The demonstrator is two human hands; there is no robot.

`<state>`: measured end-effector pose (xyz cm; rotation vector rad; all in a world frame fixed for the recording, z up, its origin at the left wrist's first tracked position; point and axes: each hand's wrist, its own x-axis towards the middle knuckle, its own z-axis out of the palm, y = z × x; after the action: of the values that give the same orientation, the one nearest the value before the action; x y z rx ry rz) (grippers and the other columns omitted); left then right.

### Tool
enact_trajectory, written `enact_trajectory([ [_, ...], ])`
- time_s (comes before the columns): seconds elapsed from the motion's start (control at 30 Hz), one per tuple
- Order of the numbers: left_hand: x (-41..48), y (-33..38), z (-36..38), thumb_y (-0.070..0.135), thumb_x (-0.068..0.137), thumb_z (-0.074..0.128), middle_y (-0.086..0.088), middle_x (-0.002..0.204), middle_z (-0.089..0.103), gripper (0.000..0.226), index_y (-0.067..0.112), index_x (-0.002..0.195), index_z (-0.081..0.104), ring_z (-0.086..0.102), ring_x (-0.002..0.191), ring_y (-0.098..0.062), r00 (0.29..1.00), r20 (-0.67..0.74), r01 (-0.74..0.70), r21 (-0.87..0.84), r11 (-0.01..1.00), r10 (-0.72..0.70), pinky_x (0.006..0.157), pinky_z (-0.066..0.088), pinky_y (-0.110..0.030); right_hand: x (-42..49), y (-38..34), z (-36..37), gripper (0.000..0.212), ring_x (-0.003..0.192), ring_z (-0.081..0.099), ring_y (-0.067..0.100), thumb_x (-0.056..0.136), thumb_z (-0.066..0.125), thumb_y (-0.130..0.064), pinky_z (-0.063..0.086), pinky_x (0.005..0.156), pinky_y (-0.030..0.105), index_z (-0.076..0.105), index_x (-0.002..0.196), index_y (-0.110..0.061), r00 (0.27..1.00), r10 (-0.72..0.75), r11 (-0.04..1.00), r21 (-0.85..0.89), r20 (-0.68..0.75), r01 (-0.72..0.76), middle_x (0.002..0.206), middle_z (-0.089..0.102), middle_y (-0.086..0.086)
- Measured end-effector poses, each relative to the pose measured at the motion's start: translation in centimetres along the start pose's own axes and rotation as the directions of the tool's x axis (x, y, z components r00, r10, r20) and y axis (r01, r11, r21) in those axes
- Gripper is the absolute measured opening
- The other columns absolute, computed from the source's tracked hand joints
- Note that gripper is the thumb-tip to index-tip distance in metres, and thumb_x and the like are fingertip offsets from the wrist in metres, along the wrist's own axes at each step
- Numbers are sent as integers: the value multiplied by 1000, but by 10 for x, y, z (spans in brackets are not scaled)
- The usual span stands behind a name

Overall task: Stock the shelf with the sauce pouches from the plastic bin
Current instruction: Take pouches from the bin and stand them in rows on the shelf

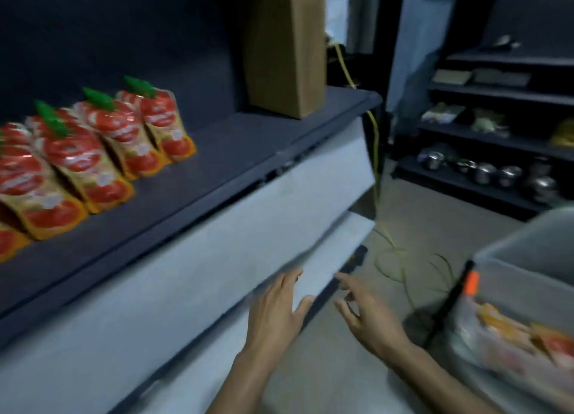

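Both hands are empty at this moment. The left hand [279,305] hangs with fingers spread in front of the pale front panel below the shelf [236,153], and the right hand [366,308] is beside it, also open, fingers loosely splayed and gripping nothing. A row of sauce pouches [93,153] with green caps already stands upright along the left part of the shelf, each close beside the next; the stretch of shelf between that row and the brown cardboard box [284,47] is bare. The plastic bin [509,258] sits at the lower right, just beyond the right hand, and more pouches [528,336] lie in it (blurred, so their count and how they lie cannot be told).

This looks like the step between placements: nothing is in hand and the bin is within reach. The next move probably calls for the right hand to go over the bin's near rim, close on one pouch, and carry it to the open shelf space at the right end of the row, set upright with its face forward.
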<state>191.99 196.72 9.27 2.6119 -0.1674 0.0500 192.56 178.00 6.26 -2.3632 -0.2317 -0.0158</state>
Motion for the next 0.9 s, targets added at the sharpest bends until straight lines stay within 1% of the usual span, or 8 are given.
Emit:
enact_trajectory([
  [0.07, 3, 34, 35, 48, 96, 48, 14, 141, 47, 48, 32, 141, 39, 50, 122, -7, 993, 109, -37, 6, 999, 37, 94, 43, -26, -26, 43, -28, 43, 97, 61, 9, 95, 52, -35, 40, 75, 22, 41, 137, -32, 994, 106, 992, -74, 15, -104, 120, 58, -10],
  [0.13, 11, 69, 68, 47, 97, 48, 11, 140, 48, 46, 31, 140, 41, 51, 121, -10, 973, 211, -113, 58, 992, 99, 92, 43, -27, -51, 90, -56, 38, 92, 63, 10, 93, 51, -39, 46, 76, 26, 48, 130, -33, 978, 210, 972, -113, 9, -208, 112, 62, -10],
  [0.27, 30, 138, 133, 47, 95, 51, 10, 137, 52, 43, 28, 134, 51, 53, 120, -11, 926, 331, -212, 67, 975, 179, 93, 45, -27, -93, 177, -106, 27, 98, 64, 17, 89, 50, -35, 50, 82, 33, 59, 115, -28, 937, 349, 926, -153, 8, -344, 104, 68, -7],
  [0.4, 43, 203, 195, 41, 93, 58, 5, 127, 59, 38, 22, 125, 58, 58, 113, -14, 869, 442, -233, -30, 972, 222, 91, 46, -27, -130, 248, -145, 24, 94, 64, 15, 90, 54, -34, 52, 82, 34, 62, 111, -26, 852, 520, 848, -86, -63, -523, 104, 70, -7],
  [0.5, 60, 241, 238, 40, 89, 62, 3, 118, 64, 31, 24, 116, 62, 62, 105, -18, 825, 500, -261, -76, 962, 263, 89, 51, -36, -141, 296, -165, 25, 95, 65, 14, 90, 57, -31, 52, 84, 35, 64, 112, -24, 795, 597, 799, -5, -112, -601, 108, 70, -6],
  [0.63, 96, 276, 297, 41, 88, 62, 6, 110, 67, 29, 25, 111, 64, 64, 96, -14, 762, 575, -262, -145, 954, 297, 85, 53, -37, -138, 354, -186, 20, 95, 65, 16, 89, 61, -25, 52, 85, 37, 68, 107, -18, 724, 664, 747, 113, -186, -656, 106, 71, -3],
  [0.77, 141, 295, 364, 34, 88, 66, 4, 106, 67, 27, 20, 111, 65, 63, 88, -13, 715, 637, -199, -210, 957, 289, 84, 54, -35, -127, 420, -190, 17, 94, 66, 19, 89, 62, -18, 53, 85, 40, 68, 104, -17, 651, 736, 676, 196, -185, -710, 101, 71, 0],
  [0.9, 182, 301, 443, 31, 87, 67, -4, 109, 67, 33, 19, 118, 62, 65, 93, -21, 674, 700, -118, -212, 970, 235, 86, 54, -38, -111, 487, -184, 23, 102, 63, 20, 90, 59, -21, 52, 89, 41, 64, 112, -21, 592, 800, 599, 119, -93, -792, 113, 68, 2],
])
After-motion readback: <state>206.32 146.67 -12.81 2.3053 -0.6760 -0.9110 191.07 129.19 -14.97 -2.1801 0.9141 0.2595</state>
